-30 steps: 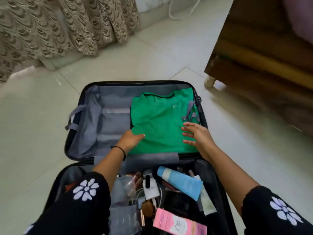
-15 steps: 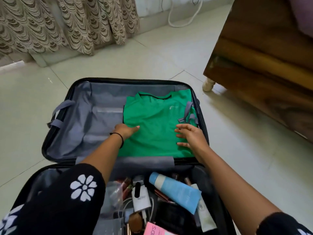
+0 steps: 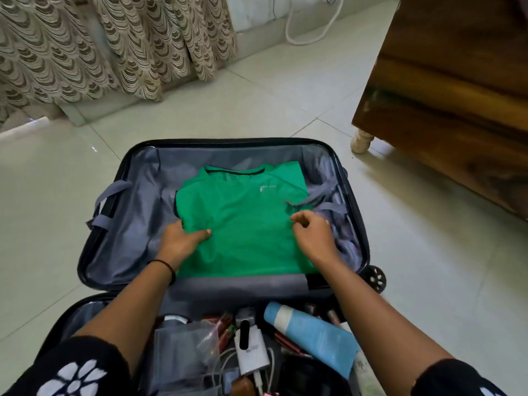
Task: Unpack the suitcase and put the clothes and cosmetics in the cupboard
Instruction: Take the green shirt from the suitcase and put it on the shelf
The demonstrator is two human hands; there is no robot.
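Pale glossy floor tiles [image 3: 257, 110] fill the room, with a scallop-patterned curtain [image 3: 114, 44] hanging along the far left, a white cable [image 3: 311, 32] looping at the base of the wall, and a dark wooden piece of furniture [image 3: 457, 95] standing on a pale turned leg at the right. On the floor lies the open suitcase [image 3: 228, 142], its two halves spread flat. The far half is lined in grey, with grey straps [image 3: 108, 201] hanging over its left edge and a wheel [image 3: 375, 277] showing at its near right corner. A folded green T-shirt [image 3: 248, 224] sits in this far half, toward the right side, collar pointing to the far edge. The left hand [image 3: 183, 242] (a thin black band circles its wrist) grasps the shirt's left edge, thumb on top and fingers tucked out of sight beneath the fold. The right hand [image 3: 313, 237] is at the shirt's right edge with fingers curled downward; whether they have caught the fabric cannot be told. The near half of the suitcase holds a jumble of small things: a blue tube [image 3: 317, 335] toward the right edge, a white charger [image 3: 251, 350] with its cords in the middle, and a clear plastic bag [image 3: 183, 347] just left of that.
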